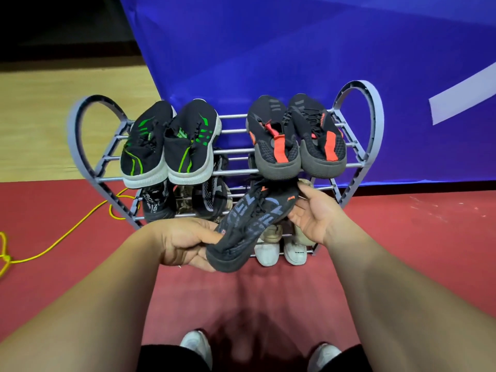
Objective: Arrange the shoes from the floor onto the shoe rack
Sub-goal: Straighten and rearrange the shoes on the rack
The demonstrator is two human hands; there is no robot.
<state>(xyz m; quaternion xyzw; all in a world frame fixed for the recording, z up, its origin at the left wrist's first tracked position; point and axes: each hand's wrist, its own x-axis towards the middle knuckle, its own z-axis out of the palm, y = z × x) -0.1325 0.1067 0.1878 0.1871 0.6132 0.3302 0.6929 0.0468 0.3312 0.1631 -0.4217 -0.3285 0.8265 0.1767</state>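
A grey tiered shoe rack with heart-shaped ends stands before me. A black and grey knit shoe hangs tilted in front of its middle tier. My left hand grips the shoe's heel end, and my right hand holds the toe end with its thumb on top. On the top tier sit a black and green pair and a black and red pair. Dark shoes fill the middle tier at the left. A white pair sits on the lowest tier.
A blue banner hangs right behind the rack. A yellow cord trails over the red floor at the left. My own white shoes show at the bottom edge.
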